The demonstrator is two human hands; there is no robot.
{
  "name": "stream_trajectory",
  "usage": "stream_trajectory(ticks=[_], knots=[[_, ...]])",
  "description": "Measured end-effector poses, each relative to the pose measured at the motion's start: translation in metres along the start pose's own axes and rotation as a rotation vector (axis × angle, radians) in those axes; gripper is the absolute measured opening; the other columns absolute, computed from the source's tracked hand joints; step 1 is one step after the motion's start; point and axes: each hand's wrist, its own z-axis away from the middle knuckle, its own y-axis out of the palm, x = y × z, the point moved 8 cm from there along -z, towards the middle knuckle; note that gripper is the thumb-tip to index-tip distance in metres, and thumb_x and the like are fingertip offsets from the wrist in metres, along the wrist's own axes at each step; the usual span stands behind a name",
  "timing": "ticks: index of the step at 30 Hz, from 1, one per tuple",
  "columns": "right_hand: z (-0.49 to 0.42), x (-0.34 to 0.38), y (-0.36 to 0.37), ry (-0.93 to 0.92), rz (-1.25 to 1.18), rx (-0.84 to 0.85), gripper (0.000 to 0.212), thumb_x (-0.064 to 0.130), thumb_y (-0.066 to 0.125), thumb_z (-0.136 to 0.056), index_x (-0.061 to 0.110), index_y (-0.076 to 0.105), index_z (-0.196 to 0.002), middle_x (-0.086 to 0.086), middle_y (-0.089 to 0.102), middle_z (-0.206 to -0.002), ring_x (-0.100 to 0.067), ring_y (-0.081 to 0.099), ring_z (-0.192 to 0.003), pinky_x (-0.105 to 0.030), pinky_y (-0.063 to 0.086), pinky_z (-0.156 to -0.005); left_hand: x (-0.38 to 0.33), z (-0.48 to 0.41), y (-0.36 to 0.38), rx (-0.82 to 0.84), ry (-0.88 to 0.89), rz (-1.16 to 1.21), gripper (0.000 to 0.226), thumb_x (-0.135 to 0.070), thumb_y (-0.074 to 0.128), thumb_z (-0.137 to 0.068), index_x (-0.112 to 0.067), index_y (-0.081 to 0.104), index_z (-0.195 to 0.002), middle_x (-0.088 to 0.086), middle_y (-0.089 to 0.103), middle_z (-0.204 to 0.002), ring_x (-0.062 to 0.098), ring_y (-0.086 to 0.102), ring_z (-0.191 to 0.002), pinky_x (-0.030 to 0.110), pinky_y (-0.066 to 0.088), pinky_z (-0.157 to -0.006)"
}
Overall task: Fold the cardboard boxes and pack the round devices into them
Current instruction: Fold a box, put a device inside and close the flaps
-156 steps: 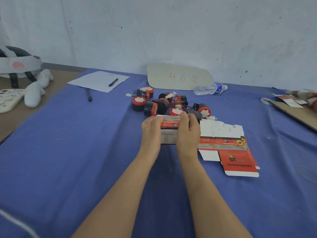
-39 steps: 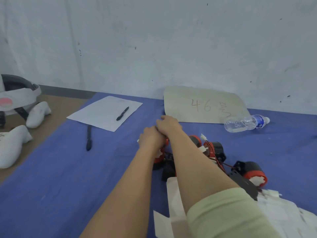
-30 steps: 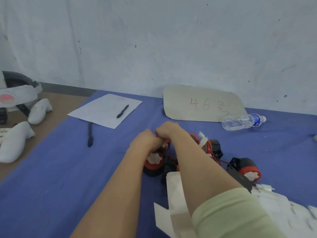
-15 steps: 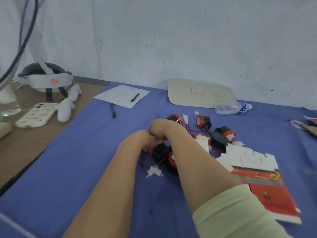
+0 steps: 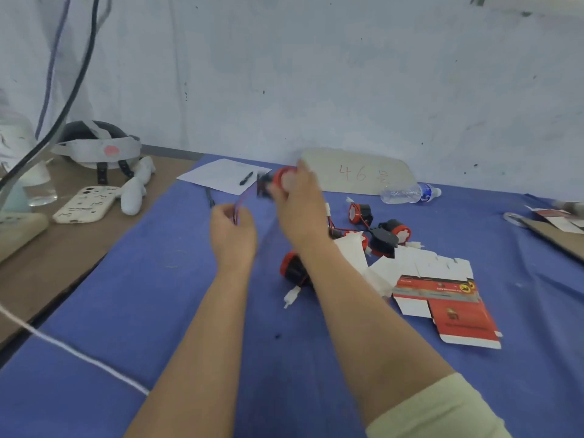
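My right hand (image 5: 297, 203) holds a round red-and-black device (image 5: 278, 181) up above the blue cloth (image 5: 132, 298). Its red wire (image 5: 243, 200) runs down to my left hand (image 5: 232, 235), which pinches it. Several more round devices lie on the cloth: one under my right forearm (image 5: 292, 268), others further right (image 5: 360, 213) (image 5: 395, 230). Flat unfolded red-and-white cardboard boxes (image 5: 448, 305) lie to the right of my right arm.
A cardboard sign (image 5: 357, 172) and a plastic bottle (image 5: 410, 192) lie at the back. Paper with a pen (image 5: 224, 175) sits back left. On the brown table at left are a headset (image 5: 94, 147), a phone case (image 5: 83, 208) and cables.
Both hands have risen from the pile. The right hand has lifted one device off the cloth, and the left hand has drawn its wire out to the left. The view has tilted down.
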Motion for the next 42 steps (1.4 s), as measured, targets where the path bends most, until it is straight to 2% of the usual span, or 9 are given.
stream_trajectory(ticks=[3, 6, 9, 11, 16, 23, 30, 34, 42], knots=[[-0.017, 0.004, -0.093, -0.006, -0.177, -0.329, 0.059, 0.032, 0.053, -0.096, 0.006, 0.031, -0.144, -0.013, 0.043, -0.139, -0.03, 0.047, -0.122, -0.026, 0.032, -0.094, -0.023, 0.011, 0.023, 0.138, 0.066, -0.049, 0.031, -0.042, 0.058, -0.09, -0.018, 0.049, -0.108, -0.006, 0.052, -0.104, 0.013, 0.053, -0.087, 0.025, 0.041, -0.069], [-0.013, -0.013, -0.17, 0.001, -0.112, -0.529, 0.051, 0.021, 0.059, -0.09, 0.007, 0.039, -0.135, -0.01, 0.044, -0.13, -0.021, 0.05, -0.115, -0.008, 0.031, -0.08, -0.011, 0.039, 0.065, 0.505, 0.095, -0.616, 0.048, -0.062, 0.061, -0.08, -0.018, 0.055, -0.098, 0.007, 0.058, -0.102, 0.022, 0.058, -0.097, 0.03, 0.041, -0.07], [0.007, -0.032, -0.197, -0.018, -0.107, -0.576, 0.049, 0.004, 0.056, -0.08, 0.012, 0.044, -0.127, -0.011, 0.035, -0.128, 0.011, 0.043, -0.097, 0.002, 0.032, -0.072, 0.018, 0.072, 0.084, 0.802, -0.035, -0.877, 0.045, -0.059, 0.062, -0.08, -0.016, 0.048, -0.078, 0.006, 0.061, -0.071, 0.023, 0.065, -0.077, 0.029, 0.046, -0.067], [0.019, -0.051, -0.197, 0.009, -0.094, -0.572, 0.045, 0.002, 0.055, -0.08, 0.013, 0.047, -0.124, -0.014, 0.032, -0.132, 0.027, 0.035, -0.09, 0.005, 0.031, -0.071, 0.024, 0.081, 0.089, 0.851, -0.077, -0.854, 0.041, -0.045, 0.067, -0.082, -0.011, 0.048, -0.093, 0.007, 0.066, -0.085, 0.022, 0.067, -0.08, 0.033, 0.054, -0.074], [0.034, -0.095, -0.16, 0.126, 0.011, -0.389, 0.041, 0.012, 0.059, -0.085, 0.02, 0.049, -0.124, -0.008, 0.045, -0.127, -0.009, 0.048, -0.101, -0.016, 0.034, -0.077, 0.018, 0.08, 0.105, 0.788, 0.074, -0.889, 0.032, -0.012, 0.054, -0.089, -0.009, 0.043, -0.119, 0.012, 0.059, -0.113, 0.031, 0.061, -0.101, 0.04, 0.053, -0.082], [0.041, -0.11, -0.111, 0.136, 0.01, -0.203, 0.058, 0.009, 0.064, -0.075, 0.02, 0.048, -0.13, -0.003, 0.046, -0.132, -0.016, 0.044, -0.119, -0.023, 0.036, -0.094, 0.01, 0.055, 0.11, 0.424, 0.313, -0.84, 0.022, -0.009, 0.043, -0.095, -0.01, 0.05, -0.115, 0.009, 0.061, -0.107, 0.028, 0.056, -0.097, 0.033, 0.037, -0.068], [0.058, -0.103, -0.037, -0.019, 0.085, 0.31, 0.06, 0.009, 0.064, -0.076, 0.024, 0.05, -0.132, 0.0, 0.046, -0.132, -0.017, 0.045, -0.121, -0.015, 0.032, -0.091, 0.042, 0.042, 0.096, 0.299, 0.091, -0.296, 0.008, -0.015, 0.057, -0.09, -0.017, 0.051, -0.095, -0.013, 0.048, -0.081, 0.004, 0.048, -0.069, 0.015, 0.035, -0.056], [0.061, -0.112, -0.03, 0.06, 0.016, 0.218, 0.061, 0.012, 0.065, -0.079, 0.021, 0.045, -0.135, 0.0, 0.042, -0.132, -0.016, 0.045, -0.119, -0.011, 0.033, -0.086, 0.062, 0.042, 0.096, 0.351, -0.157, -0.101, 0.009, -0.013, 0.053, -0.089, -0.017, 0.059, -0.094, -0.003, 0.062, -0.089, 0.021, 0.063, -0.089, 0.044, 0.056, -0.081], [0.064, -0.114, -0.037, 0.105, 0.109, 0.112, 0.059, 0.031, 0.073, -0.077, 0.018, 0.047, -0.128, -0.001, 0.05, -0.125, -0.018, 0.051, -0.11, -0.034, 0.047, -0.091, 0.067, 0.054, 0.095, 0.213, -0.167, -0.057, 0.009, -0.013, 0.047, -0.093, -0.016, 0.053, -0.096, -0.007, 0.055, -0.08, 0.005, 0.05, -0.071, 0.022, 0.038, -0.054]])
